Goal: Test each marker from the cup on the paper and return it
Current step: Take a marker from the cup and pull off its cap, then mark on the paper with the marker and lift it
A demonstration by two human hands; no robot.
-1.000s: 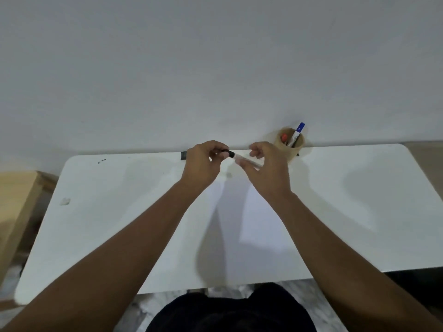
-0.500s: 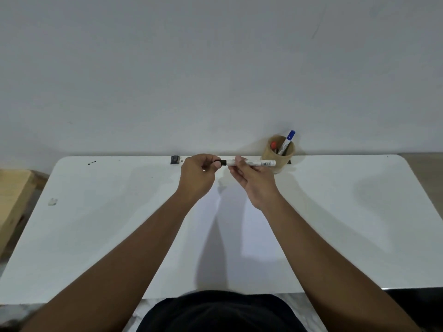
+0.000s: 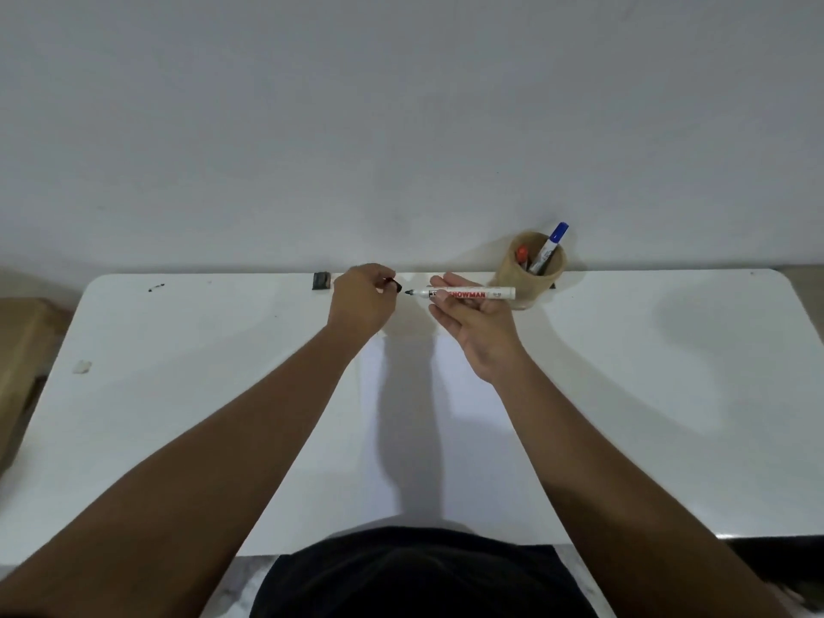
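Observation:
My right hand (image 3: 472,327) holds a white marker (image 3: 472,293) level above the table, its bare black tip pointing left. My left hand (image 3: 362,301) pinches the marker's black cap (image 3: 394,285), a small gap away from the tip. A sheet of white paper (image 3: 463,421) lies on the table below both hands, partly covered by my forearms. The tan cup (image 3: 530,272) stands at the table's back edge, just right of my right hand. A blue-capped marker (image 3: 549,247) and a red-capped marker (image 3: 521,253) stick out of it.
The white table (image 3: 669,394) runs up to a plain wall. A small dark block (image 3: 321,281) sits at the back edge left of my left hand. A small white scrap (image 3: 82,367) lies near the left edge. Wooden furniture (image 3: 18,350) stands beside the table at left.
The cap has come off the marker: my left hand pulled it leftward, exposing the black tip. The marker turned level in my right hand. The view shifted slightly.

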